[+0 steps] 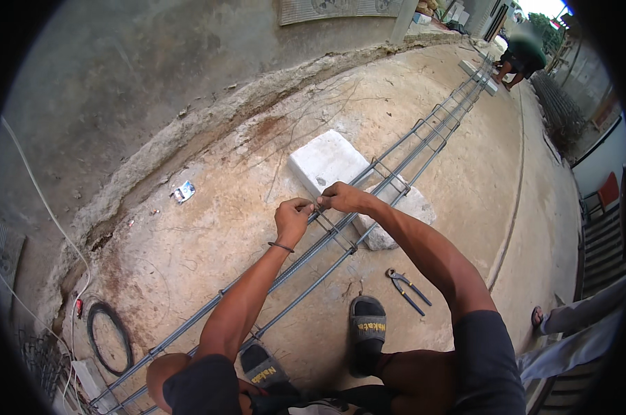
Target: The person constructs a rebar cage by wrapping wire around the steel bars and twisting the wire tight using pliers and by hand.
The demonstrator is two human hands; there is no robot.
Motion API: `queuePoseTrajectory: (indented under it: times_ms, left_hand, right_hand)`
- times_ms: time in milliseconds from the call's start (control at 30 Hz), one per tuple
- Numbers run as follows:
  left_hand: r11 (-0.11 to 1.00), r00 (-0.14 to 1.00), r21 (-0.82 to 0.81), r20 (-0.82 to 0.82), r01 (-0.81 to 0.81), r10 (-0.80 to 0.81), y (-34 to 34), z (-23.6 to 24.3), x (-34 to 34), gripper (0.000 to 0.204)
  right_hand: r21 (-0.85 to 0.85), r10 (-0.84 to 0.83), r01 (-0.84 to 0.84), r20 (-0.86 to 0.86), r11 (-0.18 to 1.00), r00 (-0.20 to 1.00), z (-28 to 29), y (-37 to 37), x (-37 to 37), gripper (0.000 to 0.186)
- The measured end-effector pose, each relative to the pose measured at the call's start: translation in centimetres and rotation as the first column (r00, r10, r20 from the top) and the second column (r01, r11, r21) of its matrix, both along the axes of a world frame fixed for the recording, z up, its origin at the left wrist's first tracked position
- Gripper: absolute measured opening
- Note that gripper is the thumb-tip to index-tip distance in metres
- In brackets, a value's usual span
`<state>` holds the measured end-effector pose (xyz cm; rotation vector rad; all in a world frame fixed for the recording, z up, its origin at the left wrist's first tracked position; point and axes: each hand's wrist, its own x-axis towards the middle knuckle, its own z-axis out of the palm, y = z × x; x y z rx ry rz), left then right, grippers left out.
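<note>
Dark sleeves flank left hand and right hand, pinched closed (around what, I can't tell) at rebar.

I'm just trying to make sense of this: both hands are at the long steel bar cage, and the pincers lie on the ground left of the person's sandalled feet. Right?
Not quite: the head view shows the pincers lying right of the sandalled feet. The left hand and right hand are indeed at the steel bar cage.
</note>
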<state>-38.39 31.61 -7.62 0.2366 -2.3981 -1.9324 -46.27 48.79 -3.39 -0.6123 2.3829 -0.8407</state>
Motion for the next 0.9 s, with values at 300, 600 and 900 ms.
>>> queuePoseTrajectory:
  times_ms: [300,600,900]
  left_hand:
    - [0.991,0.992,0.132,-0.120,-0.028,0.044,0.3,-1.8,0.3,0.012]
    - [0.933,0.933,0.350,0.356,-0.080,-0.053,0.5,1.0,-1.7,0.011]
    - [0.976,0.948,-0.214,-0.317,-0.039,-0.032,1.9,-1.5,0.0,0.006]
  right_hand:
    - [0.042,0.046,-0.039,-0.183,0.998,0.982,-0.7,-1.1,0.2,0.030]
    - [0.069,0.059,-0.037,-0.355,0.997,0.933,-2.1,-0.2,0.2,0.028]
    - [0.152,-0.034,0.092,-0.351,0.984,0.936,-1.9,-2.6,-0.1,0.021]
